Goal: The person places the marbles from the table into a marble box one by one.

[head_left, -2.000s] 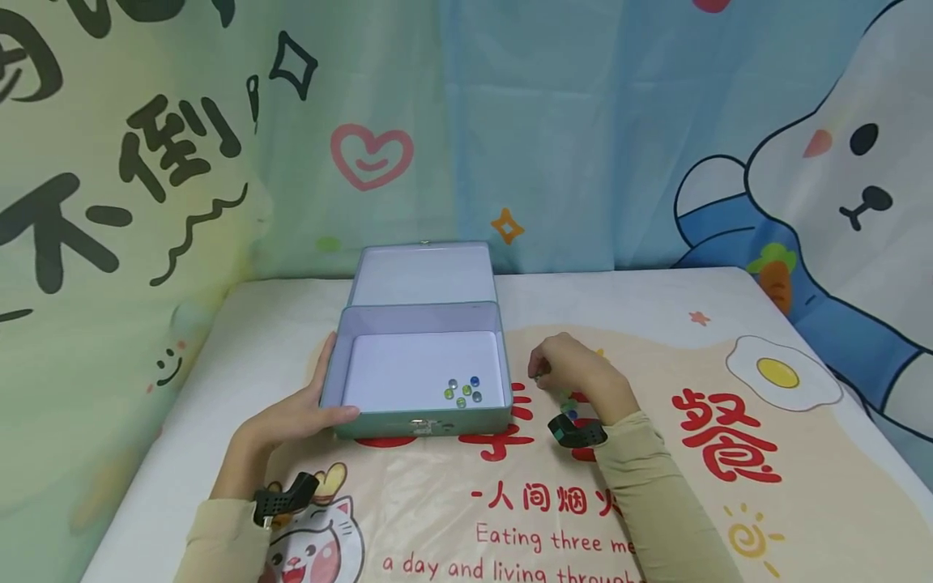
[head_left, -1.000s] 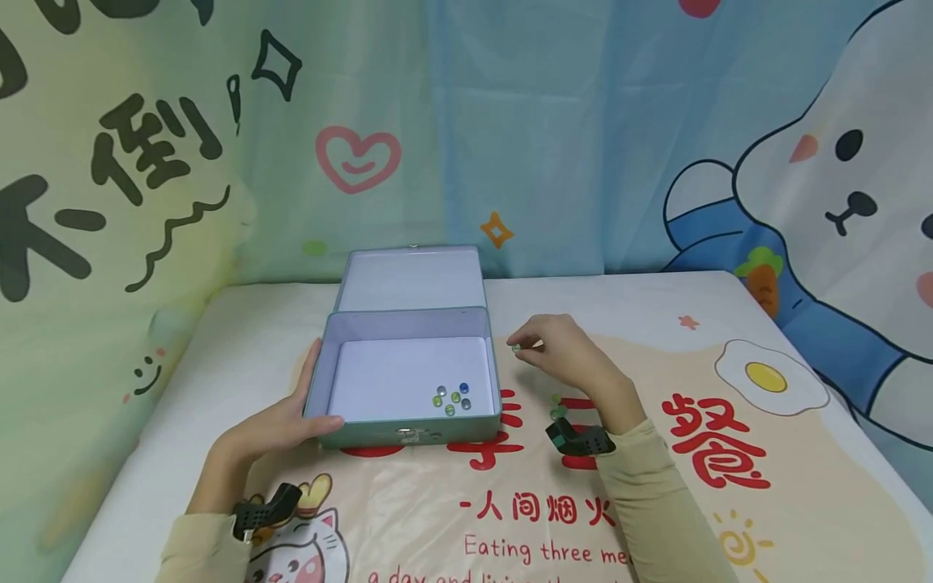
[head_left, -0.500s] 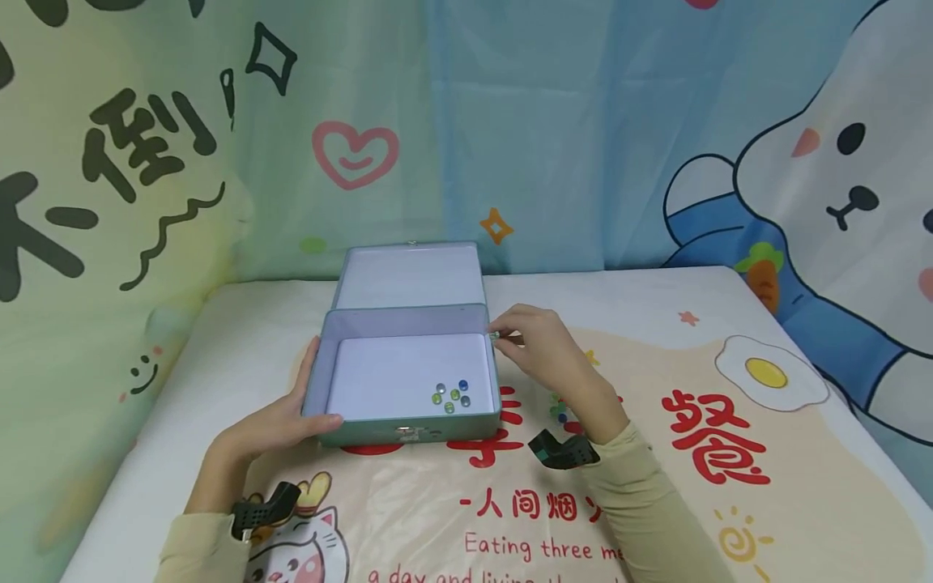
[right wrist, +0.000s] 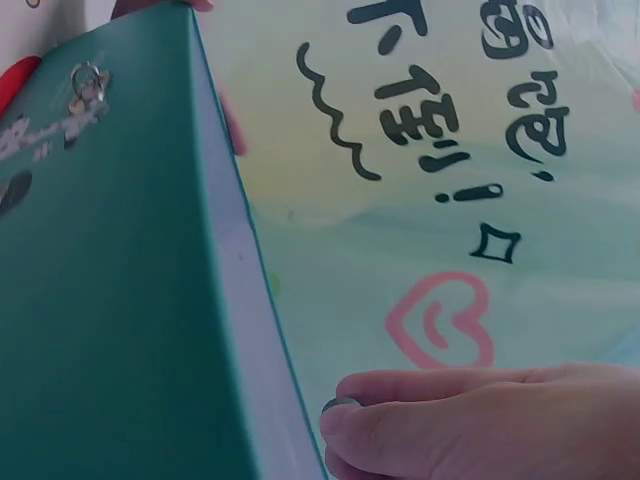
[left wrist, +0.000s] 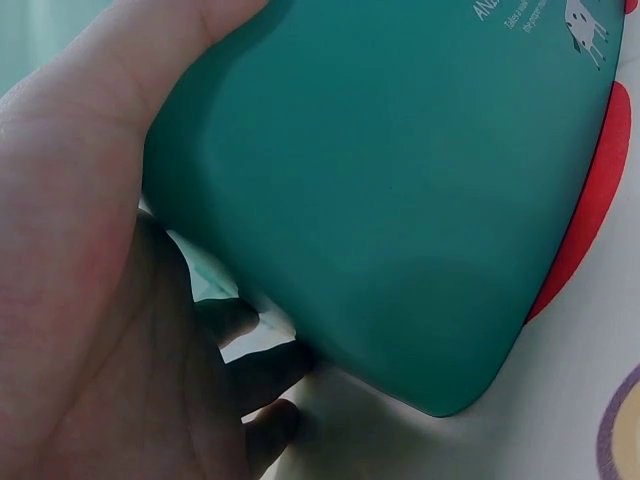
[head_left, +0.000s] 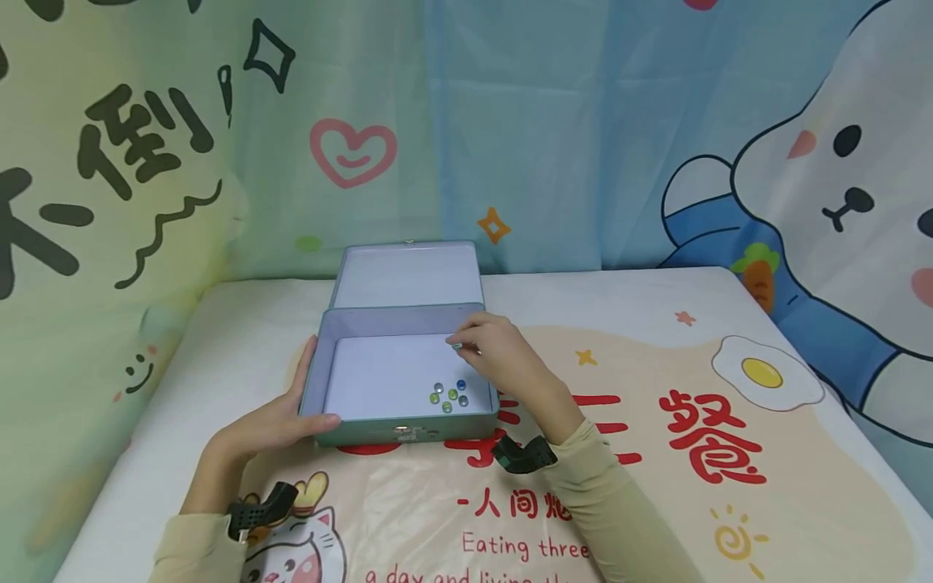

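Note:
A green metal box (head_left: 452, 428) with a pale inside stands with its hinged lid (head_left: 408, 277) tipped back. Several small glass marbles (head_left: 453, 394), green, blue and clear, lie in its front right part. My left hand (head_left: 266, 427) holds the box at the front left corner, thumb at the front rim and fingers along the side (left wrist: 270, 375). Between thumb and fingertips my right hand (head_left: 503, 354) pinches one marble (head_left: 457, 346) over the right part of the box. The right wrist view shows that marble (right wrist: 341, 404) only partly, past the fingertips.
The box stands on a printed tablecloth (head_left: 656, 518) with red lettering. A printed curtain (head_left: 525, 146) hangs behind the table, close to the raised lid. My right forearm (head_left: 605, 494) crosses the cloth to the right of the box and hides part of it.
My right hand has lifted a marble from the cloth right of the box and carried it left over the rim. The marbles on the cloth are now hidden. My left hand keeps its place.

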`<state>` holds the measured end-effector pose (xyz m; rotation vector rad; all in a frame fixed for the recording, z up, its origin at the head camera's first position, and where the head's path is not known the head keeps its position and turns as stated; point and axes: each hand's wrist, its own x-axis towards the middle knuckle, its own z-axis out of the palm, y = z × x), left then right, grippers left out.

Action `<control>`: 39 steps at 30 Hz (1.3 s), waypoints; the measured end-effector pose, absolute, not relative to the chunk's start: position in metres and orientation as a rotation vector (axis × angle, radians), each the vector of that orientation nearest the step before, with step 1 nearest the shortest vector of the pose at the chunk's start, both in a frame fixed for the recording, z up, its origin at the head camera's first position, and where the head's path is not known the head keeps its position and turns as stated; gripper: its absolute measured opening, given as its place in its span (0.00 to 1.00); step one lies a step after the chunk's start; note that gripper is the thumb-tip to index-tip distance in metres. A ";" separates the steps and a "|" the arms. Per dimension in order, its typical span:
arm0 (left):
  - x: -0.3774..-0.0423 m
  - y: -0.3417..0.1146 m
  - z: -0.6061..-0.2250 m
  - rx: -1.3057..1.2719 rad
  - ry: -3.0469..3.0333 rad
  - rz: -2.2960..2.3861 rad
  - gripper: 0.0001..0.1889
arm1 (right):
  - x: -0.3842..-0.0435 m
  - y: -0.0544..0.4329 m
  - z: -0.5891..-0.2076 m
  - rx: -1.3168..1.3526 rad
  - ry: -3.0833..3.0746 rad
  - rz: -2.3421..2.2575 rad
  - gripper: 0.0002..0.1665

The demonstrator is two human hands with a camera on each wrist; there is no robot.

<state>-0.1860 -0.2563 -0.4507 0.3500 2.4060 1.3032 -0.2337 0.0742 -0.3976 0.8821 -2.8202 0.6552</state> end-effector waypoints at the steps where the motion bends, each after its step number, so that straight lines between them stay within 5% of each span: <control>1: -0.186 -0.256 -0.451 0.349 2.402 1.309 0.59 | -0.234 0.071 -0.398 0.894 -2.823 0.640 0.12; 39: -0.189 -0.255 -0.452 0.344 2.411 1.298 0.59 | -0.234 0.034 -0.425 0.804 -3.201 0.242 0.12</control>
